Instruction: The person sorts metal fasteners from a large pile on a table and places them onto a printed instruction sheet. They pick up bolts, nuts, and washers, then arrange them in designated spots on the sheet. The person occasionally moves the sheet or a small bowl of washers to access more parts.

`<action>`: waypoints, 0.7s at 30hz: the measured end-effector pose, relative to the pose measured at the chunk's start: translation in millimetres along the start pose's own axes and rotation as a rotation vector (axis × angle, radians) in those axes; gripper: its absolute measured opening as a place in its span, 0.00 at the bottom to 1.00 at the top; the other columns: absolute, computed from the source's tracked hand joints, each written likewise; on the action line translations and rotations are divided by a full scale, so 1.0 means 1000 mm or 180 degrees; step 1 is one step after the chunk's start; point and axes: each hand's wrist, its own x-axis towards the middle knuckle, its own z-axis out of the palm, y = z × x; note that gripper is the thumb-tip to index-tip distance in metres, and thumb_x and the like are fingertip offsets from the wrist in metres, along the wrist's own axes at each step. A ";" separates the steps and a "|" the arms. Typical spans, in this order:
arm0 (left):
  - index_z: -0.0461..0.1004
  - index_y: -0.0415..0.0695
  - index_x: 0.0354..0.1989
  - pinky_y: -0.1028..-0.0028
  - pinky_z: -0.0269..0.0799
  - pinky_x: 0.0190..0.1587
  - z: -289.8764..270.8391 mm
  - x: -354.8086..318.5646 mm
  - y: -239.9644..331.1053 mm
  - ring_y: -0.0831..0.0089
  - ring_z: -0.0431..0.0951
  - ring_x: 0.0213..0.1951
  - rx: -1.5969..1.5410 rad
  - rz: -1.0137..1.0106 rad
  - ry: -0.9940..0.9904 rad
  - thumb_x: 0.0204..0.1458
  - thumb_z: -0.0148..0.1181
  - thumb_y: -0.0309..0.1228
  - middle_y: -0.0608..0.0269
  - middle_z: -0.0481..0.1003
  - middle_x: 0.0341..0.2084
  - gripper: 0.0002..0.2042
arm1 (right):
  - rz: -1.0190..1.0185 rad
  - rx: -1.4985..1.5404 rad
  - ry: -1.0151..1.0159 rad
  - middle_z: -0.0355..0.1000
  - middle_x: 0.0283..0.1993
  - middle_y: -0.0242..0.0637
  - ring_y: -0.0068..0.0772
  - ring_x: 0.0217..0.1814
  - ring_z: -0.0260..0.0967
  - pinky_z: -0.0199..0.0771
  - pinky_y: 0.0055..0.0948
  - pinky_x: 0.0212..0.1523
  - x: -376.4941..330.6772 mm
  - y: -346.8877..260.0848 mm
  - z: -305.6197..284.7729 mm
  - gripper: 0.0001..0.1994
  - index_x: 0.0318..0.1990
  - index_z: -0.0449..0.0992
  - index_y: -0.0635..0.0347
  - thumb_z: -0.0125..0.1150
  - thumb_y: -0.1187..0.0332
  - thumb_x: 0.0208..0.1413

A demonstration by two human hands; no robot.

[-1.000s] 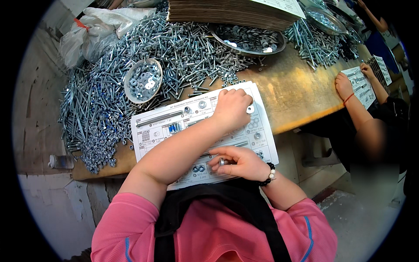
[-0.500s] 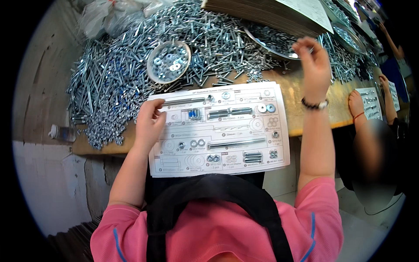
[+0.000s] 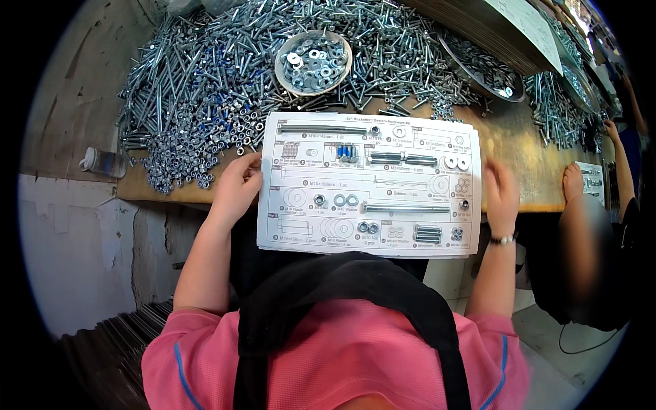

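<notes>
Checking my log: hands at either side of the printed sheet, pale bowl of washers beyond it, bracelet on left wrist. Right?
One fix: the head view shows the bracelet on the right wrist, not the left. Rest holds: left hand and right hand flank the printed sheet, pale bowl of washers beyond.

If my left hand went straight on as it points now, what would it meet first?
Probably the printed sheet, at its left edge; your left hand may already be touching it.

The white printed card (image 3: 362, 192) faces upward at frame centre. One long silver bolt (image 3: 335, 129) lies along its upper left; blue-banded bolts (image 3: 347, 152) sit lower; two washers (image 3: 456, 162) rest near its right edge.
</notes>
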 end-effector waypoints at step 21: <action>0.70 0.32 0.44 0.79 0.67 0.39 -0.002 0.009 -0.006 0.75 0.73 0.35 -0.0303 -0.0256 0.0037 0.48 0.47 0.21 0.60 0.74 0.33 0.14 | 0.1224 0.0645 -0.0021 0.67 0.41 0.38 0.30 0.45 0.63 0.62 0.25 0.48 -0.097 0.004 -0.012 0.13 0.46 0.72 0.62 0.48 0.73 0.55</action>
